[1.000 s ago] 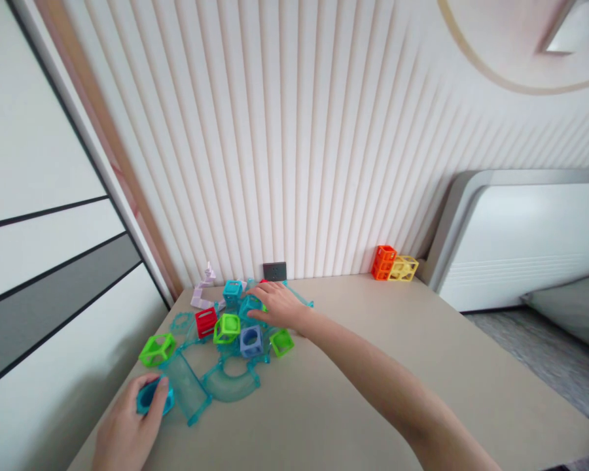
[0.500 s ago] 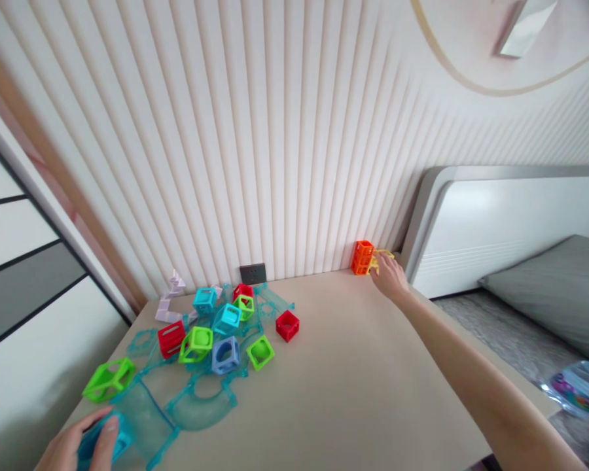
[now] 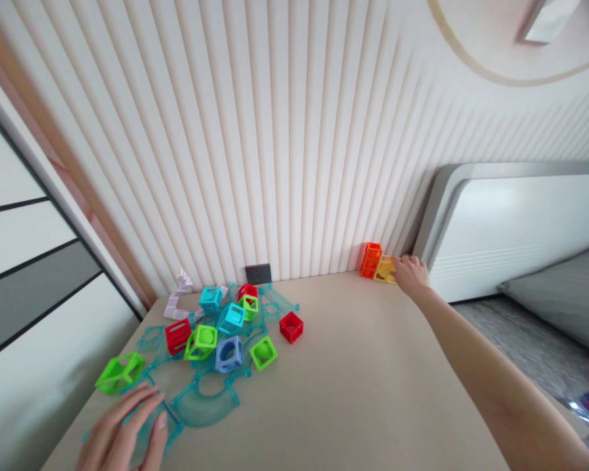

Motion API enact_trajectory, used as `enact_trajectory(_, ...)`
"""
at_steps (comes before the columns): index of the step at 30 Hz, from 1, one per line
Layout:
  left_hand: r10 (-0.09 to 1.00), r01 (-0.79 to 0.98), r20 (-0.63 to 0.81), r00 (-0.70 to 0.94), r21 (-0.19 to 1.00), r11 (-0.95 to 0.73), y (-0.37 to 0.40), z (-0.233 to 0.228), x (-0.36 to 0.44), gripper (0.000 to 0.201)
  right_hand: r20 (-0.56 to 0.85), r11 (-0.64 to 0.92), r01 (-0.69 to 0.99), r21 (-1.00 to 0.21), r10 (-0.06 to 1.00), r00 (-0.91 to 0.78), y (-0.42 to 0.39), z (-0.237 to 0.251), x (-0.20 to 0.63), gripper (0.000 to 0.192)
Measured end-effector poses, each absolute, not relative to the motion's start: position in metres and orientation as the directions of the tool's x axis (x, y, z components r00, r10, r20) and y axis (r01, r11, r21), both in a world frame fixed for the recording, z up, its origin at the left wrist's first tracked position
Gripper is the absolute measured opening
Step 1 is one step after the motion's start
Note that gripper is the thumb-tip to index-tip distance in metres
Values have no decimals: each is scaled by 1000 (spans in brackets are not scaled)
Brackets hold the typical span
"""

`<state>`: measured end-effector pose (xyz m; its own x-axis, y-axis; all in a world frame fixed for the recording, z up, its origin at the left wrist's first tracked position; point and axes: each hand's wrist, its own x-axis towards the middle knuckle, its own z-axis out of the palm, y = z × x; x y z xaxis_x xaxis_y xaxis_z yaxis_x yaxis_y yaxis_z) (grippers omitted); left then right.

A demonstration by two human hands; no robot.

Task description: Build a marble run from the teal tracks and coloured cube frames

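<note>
At the right back corner my right hand (image 3: pixel 411 271) is closed at the right end of some yellow frame blocks (image 3: pixel 385 269); its fingertips are partly hidden. Touching or close beside these blocks stands an upright orange stack of frame blocks (image 3: pixel 371 260) against the wall. My left hand (image 3: pixel 127 428) is open at the lower left, fingers stretched over the clear teal track pieces (image 3: pixel 201 407). What lies under its palm is hidden. A green frame piece (image 3: pixel 120 373) lies just beyond its fingers.
Loose cubes crowd the left of the table (image 3: pixel 353 366), among them a red cube (image 3: pixel 291 327), a blue cube (image 3: pixel 229 354) and a green cube (image 3: pixel 264 353). A lilac piece (image 3: pixel 174 304) and a black socket (image 3: pixel 258 273) are behind. A bed headboard (image 3: pixel 510 229) borders the right.
My left hand has let go of the cyan block and stretched its fingers over the track pieces. My right hand has shifted to the right end of the yellow blocks. The view has turned slightly.
</note>
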<state>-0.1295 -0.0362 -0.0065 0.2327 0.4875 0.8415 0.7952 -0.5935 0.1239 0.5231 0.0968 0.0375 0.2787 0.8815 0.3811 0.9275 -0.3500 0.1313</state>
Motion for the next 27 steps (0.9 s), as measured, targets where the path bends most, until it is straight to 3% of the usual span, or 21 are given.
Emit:
enact_trajectory(4, 457, 735, 789, 410, 10, -678, -25, 24, -92, 29, 395, -356, 929, 99, 871, 292, 76, 38, 508, 22)
enact_trajectory(10, 431, 638, 770, 470, 41, -769, -4, 49, -36, 29, 432, -340, 940, 16, 850, 300, 53, 26, 467, 33)
enact_trajectory(22, 356, 501, 752, 555, 40, -865, -13, 24, 5, 39, 425, -288, 957, 40, 872, 245, 64, 27, 430, 29)
enact_trajectory(27, 391, 493, 736, 553, 89, -866, -14, 16, 5, 38, 437, -243, 966, 85, 880, 183, 65, 26, 428, 28)
